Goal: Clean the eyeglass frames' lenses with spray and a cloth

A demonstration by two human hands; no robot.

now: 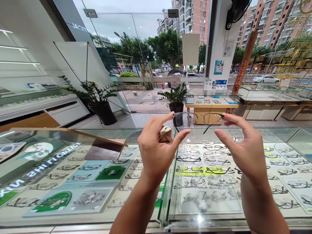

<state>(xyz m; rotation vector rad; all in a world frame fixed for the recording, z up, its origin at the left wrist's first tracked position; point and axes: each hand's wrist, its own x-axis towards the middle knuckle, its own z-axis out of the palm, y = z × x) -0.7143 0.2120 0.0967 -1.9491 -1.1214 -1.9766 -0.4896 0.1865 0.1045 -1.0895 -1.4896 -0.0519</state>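
Observation:
A pair of eyeglasses (200,115) with a dark upper rim and clear lenses is held up over the glass display counter. My left hand (156,146) pinches its left end between the fingers and thumb. A crumpled beige cloth (165,134) is tucked in the palm of that same hand. At the other end of the frame, my right hand (246,149) grips the right corner with its fingertips, the thumb spread below the lens. One temple points downward between the hands. Rows of eyeglasses lie beneath, under the glass.
Another glass display case (97,185) adjoins on the left, with a brown panel (104,149) on it. Potted plants (103,112) stand by the glass wall. Farther off is a small wooden showcase (212,105). A wall fan (237,13) hangs on the pillar.

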